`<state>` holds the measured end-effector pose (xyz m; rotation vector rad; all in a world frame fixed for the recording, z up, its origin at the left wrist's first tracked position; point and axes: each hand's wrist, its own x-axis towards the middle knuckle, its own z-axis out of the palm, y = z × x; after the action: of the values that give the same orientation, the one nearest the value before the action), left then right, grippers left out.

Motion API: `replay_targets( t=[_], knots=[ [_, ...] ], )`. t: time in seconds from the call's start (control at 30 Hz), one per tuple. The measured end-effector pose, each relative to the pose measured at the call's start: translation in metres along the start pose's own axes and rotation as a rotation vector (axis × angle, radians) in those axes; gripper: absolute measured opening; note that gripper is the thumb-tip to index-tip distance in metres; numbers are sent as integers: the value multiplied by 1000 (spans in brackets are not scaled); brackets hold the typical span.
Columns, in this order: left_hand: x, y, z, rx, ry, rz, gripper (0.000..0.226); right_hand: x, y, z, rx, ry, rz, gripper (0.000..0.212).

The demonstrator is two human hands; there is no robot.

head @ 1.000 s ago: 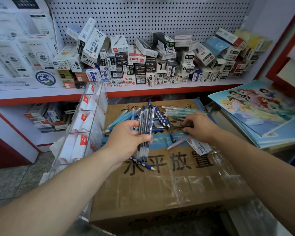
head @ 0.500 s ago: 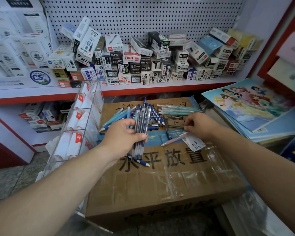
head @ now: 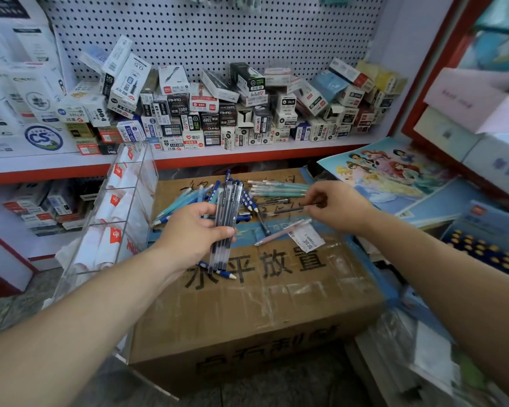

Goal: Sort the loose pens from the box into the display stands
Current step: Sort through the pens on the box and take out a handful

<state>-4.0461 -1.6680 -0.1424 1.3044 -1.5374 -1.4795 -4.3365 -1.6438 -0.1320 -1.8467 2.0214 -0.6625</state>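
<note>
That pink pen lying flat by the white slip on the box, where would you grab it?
Pinch the pink pen mid-barrel from above, fingertips across its width: it lies flat on the cardboard box, so only its top and sides are free.

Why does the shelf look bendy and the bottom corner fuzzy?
Head view: the wide lens bows the red shelf edge; also head view: the plastic-wrapped stack at bottom right is blurred, while the dark pens in the left hand look sharp.

Blue, teal and pink pens (head: 276, 190) lie scattered atop the taped cardboard box (head: 247, 312), beside a clear display stand (head: 143, 179).
</note>
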Motion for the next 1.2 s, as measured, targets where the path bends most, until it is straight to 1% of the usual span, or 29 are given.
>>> replay_targets(
  t=[0.13, 0.23, 0.33, 0.47, 0.6, 0.7, 0.77, 0.87, 0.93, 1.03, 1.1, 1.2],
  knots=[
    [-9, 6, 7, -20, -7, 13, 28, -23, -6, -23, 10, 24, 2, 5],
    [-19, 11, 18, 15, -34, 41, 33, -47, -11, -43, 50, 92, 16, 4],
    [-32, 19, 39, 10, -87, 75, 31, -80, -14, -65, 86, 200, 57, 11],
    [-56, 37, 83, -2, -184, 153, 23, -151, -17, -102, 162, 340, 111, 10],
    [-80, 56, 135, 27, -285, 269, 22, -242, -12, -136, 182, 562, 138, 9],
    [-104, 73, 180, 5, -377, 327, 21, -314, -2, -155, 153, 711, 205, 9],
    [-122, 88, 212, -51, -446, 346, 20, -361, 9, -166, 156, 781, 259, 16],
    [-152, 112, 260, -116, -537, 378, 20, -428, 24, -180, 151, 900, 352, 34],
    [-174, 126, 291, -143, -596, 402, 20, -470, 30, -185, 189, 996, 426, 44],
    [-208, 135, 332, -190, -681, 368, 20, -524, 47, -186, 187, 1100, 544, 56],
    [-233, 134, 359, -217, -742, 317, 22, -555, 56, -183, 149, 1140, 600, 50],
    [-268, 123, 394, -219, -829, 264, 24, -581, 59, -176, 84, 1145, 680, 19]
  ],
)
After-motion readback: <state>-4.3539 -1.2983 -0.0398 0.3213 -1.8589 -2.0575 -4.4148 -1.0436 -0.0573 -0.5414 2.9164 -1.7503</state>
